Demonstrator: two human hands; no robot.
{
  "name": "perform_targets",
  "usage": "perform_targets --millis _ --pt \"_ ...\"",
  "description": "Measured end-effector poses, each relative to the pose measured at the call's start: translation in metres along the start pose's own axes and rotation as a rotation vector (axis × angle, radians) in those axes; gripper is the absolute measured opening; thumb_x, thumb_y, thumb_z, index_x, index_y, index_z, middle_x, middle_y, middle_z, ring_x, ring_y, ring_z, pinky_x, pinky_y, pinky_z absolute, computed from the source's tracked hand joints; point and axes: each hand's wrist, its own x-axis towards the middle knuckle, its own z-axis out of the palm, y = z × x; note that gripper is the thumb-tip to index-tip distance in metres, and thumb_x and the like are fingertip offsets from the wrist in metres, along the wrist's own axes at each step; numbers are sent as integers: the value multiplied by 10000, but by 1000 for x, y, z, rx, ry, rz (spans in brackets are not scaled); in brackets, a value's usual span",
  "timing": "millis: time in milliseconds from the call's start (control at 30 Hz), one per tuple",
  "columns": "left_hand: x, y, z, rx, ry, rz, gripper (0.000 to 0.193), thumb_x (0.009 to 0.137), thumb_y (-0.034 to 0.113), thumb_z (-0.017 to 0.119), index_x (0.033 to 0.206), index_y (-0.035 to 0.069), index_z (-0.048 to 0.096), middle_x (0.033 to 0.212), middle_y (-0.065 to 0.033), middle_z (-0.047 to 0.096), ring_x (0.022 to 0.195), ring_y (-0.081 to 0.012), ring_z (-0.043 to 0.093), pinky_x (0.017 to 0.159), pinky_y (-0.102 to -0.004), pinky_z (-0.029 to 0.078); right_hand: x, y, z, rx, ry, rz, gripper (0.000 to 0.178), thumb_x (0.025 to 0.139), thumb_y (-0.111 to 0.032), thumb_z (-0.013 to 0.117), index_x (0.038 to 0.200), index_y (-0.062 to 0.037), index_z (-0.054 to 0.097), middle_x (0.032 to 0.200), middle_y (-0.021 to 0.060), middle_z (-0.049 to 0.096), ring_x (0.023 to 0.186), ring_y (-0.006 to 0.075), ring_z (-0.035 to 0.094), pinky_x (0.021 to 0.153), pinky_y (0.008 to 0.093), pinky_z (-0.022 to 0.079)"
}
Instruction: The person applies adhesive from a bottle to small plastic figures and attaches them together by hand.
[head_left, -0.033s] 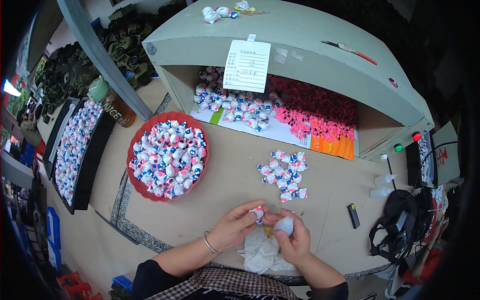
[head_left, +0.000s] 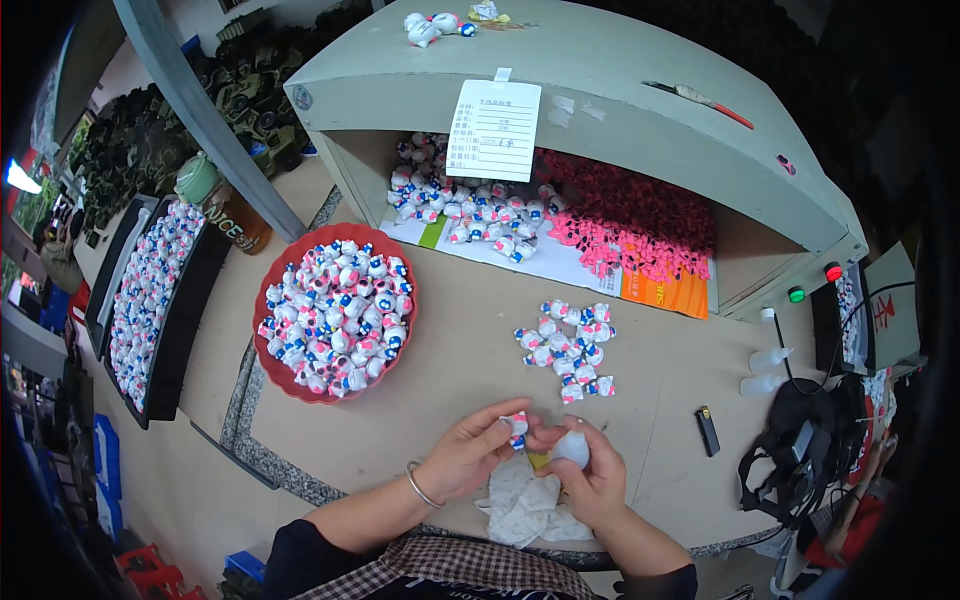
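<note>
Above the tabletop (head_left: 450, 330), hands (head_left: 463, 455) (head_left: 600, 483) still grip a figurine (head_left: 518, 424) (left) and a slightly shifted white bottle (head_left: 572, 449) (right).

Held figurine (head_left: 518, 424) looks like smooth plastic, slightly glossy; squeeze bottle (head_left: 571, 450) is translucent soft-looking plastic, smooth, over a crumpled matt wad (head_left: 518, 507), cloth or paper, can't tell which. Bowl (head_left: 301, 391) reads as shiny moulded plastic, cabinet (head_left: 390, 78) as smooth painted board or metal, label (head_left: 492, 135) as matt paper. Tabletop (head_left: 450, 345) smooth, low sheen, edging (head_left: 244, 432) speckled stone-look; bangle (head_left: 417, 487) polished metal, apron (head_left: 480, 565) matt woven cloth.
</note>
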Motion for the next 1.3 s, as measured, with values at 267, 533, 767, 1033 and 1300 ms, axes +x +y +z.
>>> perform_targets --millis 267,533,767,1033,1300 --pt "2 6 -13 75 -24 -73 340 879 99 432 1216 64 403 1172 -110 476 990 -177 531 765 -217 468 -6 -30 -40 224 139 202 256 820 -25 495 1028 35 359 828 132 527 578 116 540 484 225 473" --pt "5 5 -13 26 11 -21 359 845 -2 452 1199 49 421 1193 -134 457 1075 -211 487 809 -194 458 1 -7 -19 190 182 105 255 797 -33 539 982 18 372 917 120 449 665 124 536 495 212 489" --pt "3 7 -12 17 67 -30 334 833 16 486 1164 46 453 1156 -145 492 1023 -200 525 788 -208 470 -7 8 -17 -45 238 -119 209 816 -49 500 963 33 377 917 115 360 648 134 540 479 228 486" --pt "3 5 -16 74 69 -14 351 838 45 500 1183 67 438 1127 -93 514 1023 -179 516 827 -232 434 -7 11 -18 -276 243 -231 193 817 -56 488 953 34 384 880 131 357 533 128 532 430 213 461" --pt "2 6 -14 86 64 -8 343 841 41 493 1178 64 438 1132 -92 508 1033 -182 510 850 -246 423 -7 19 -20 -395 250 -245 180 801 -60 516 926 24 418 841 132 386 565 128 496 419 215 425"
